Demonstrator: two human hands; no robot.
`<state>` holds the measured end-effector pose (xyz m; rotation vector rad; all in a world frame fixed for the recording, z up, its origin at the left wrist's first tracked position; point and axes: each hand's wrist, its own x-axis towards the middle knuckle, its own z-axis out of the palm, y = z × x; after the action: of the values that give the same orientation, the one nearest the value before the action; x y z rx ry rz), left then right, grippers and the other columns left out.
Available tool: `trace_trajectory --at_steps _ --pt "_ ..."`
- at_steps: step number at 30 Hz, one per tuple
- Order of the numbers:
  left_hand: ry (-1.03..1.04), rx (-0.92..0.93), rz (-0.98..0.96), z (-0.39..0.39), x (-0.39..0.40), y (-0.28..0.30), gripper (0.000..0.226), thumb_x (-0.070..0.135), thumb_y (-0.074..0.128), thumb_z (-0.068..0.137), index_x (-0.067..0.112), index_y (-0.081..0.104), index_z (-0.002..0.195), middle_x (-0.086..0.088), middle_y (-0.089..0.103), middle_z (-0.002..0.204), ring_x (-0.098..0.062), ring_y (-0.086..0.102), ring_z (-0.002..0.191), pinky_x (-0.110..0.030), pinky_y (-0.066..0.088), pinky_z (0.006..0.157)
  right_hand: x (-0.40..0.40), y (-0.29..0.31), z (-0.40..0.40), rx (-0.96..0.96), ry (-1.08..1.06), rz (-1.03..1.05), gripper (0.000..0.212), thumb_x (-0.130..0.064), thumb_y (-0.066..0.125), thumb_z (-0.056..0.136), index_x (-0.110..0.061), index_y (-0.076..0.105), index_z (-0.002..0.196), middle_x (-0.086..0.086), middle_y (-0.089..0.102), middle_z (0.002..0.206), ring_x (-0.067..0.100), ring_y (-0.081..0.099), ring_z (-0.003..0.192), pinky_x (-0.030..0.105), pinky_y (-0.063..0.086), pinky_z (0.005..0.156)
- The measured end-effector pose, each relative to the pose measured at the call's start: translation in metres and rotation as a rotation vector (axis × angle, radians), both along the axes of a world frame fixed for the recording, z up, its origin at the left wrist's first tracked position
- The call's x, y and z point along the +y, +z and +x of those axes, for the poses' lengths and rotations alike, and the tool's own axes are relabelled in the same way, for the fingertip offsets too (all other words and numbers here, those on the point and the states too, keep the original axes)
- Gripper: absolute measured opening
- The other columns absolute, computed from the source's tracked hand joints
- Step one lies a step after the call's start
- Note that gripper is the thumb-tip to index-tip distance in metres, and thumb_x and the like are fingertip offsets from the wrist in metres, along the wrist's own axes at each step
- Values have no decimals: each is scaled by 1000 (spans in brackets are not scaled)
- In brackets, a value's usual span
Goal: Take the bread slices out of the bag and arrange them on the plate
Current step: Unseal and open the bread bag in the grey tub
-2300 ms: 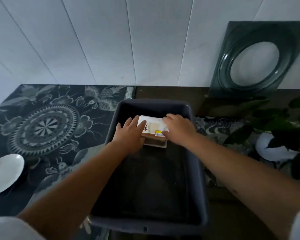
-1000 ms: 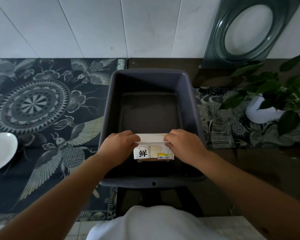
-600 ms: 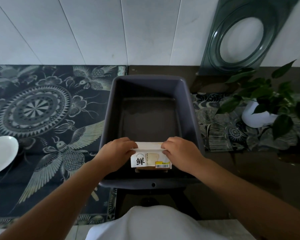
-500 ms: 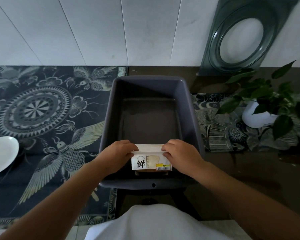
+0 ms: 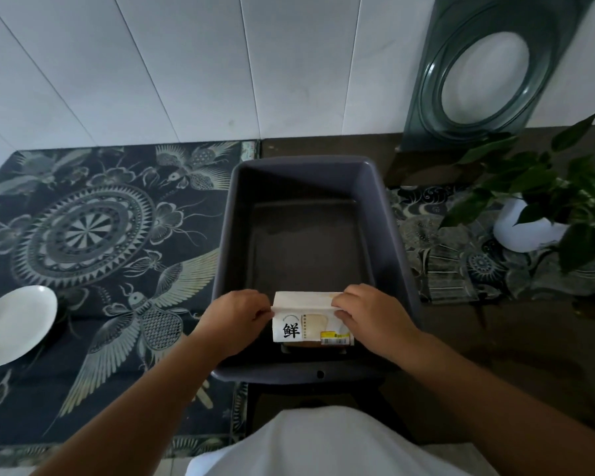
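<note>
A white bread bag (image 5: 310,317) with a black printed character and a yellow label is at the near end of a dark grey tub (image 5: 310,371). My left hand (image 5: 236,321) grips the bag's left end and my right hand (image 5: 368,317) grips its right end, both pinching the folded top edge. The bread inside is barely visible at the bag's bottom. A white plate (image 5: 14,326) lies far to the left on the patterned cloth, with nothing on it.
The tub stands between a dark patterned cloth (image 5: 93,235) on the left and a brown counter on the right. A potted plant in a white pot (image 5: 533,228) sits at the right. A dark green framed panel (image 5: 485,70) leans on the tiled wall.
Both hands have brought the bag from the tub's far end to its near end. Over the last half second the hands and bag have hardly moved.
</note>
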<state>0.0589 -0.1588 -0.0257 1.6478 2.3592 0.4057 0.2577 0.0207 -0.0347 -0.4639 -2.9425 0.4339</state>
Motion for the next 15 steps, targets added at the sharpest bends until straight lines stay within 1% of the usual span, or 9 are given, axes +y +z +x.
trace_trajectory --at_steps 2,3,4,6,7,9,11,13,15 --pt "72 -13 36 4 -2 -3 12 32 61 88 22 64 82 8 61 82 -15 61 76 -29 47 62 0 1 0 12 5 37 14 -25 63 90 -18 69 101 0 65 95 18 59 87 37 54 64" --pt "79 1 77 5 -3 -4 8 30 63 87 23 64 86 8 62 86 -16 61 79 -29 48 64 0 2 0 24 6 59 15 -25 66 87 -18 69 100 0 65 92 18 59 84 36 54 61" --pt "65 20 123 7 -2 -4 10 29 66 85 22 63 93 6 64 93 -17 60 85 -31 50 68 1 3 2 28 11 88 17 -26 69 85 -18 68 100 -1 65 90 18 59 80 35 53 58" --pt "1 35 140 11 0 -4 34 28 72 81 22 59 112 1 65 109 -20 59 95 -38 53 76 1 3 5 16 49 168 20 -28 70 82 -19 66 99 -1 65 87 18 58 75 33 50 55" --pt "-50 56 125 13 3 -4 41 29 73 80 22 57 117 0 65 112 -21 61 96 -40 54 76 1 3 6 15 80 212 20 -28 69 81 -18 65 98 0 65 86 18 57 74 31 48 54" --pt "-148 130 112 20 12 -3 40 25 75 78 20 61 116 -4 69 104 -25 66 88 -40 55 70 0 2 8 26 139 274 23 -26 70 79 -16 65 99 3 66 86 21 58 72 32 46 53" --pt "-194 182 126 22 17 -3 36 21 74 78 18 63 112 -5 71 95 -26 67 80 -39 55 64 -1 3 5 47 153 294 27 -25 68 80 -13 65 104 5 68 86 23 60 72 34 48 53" --pt "-249 199 147 23 15 -3 34 23 68 81 17 59 114 -5 70 92 -24 66 76 -37 55 63 -2 6 5 76 141 253 26 -23 64 80 -12 65 103 5 70 83 23 61 70 36 49 53" --pt "-290 199 162 23 6 -5 29 28 57 84 17 60 111 -2 70 86 -21 64 71 -33 53 60 -1 10 7 89 140 155 20 -22 62 79 -13 67 96 4 69 77 22 61 66 36 50 52"
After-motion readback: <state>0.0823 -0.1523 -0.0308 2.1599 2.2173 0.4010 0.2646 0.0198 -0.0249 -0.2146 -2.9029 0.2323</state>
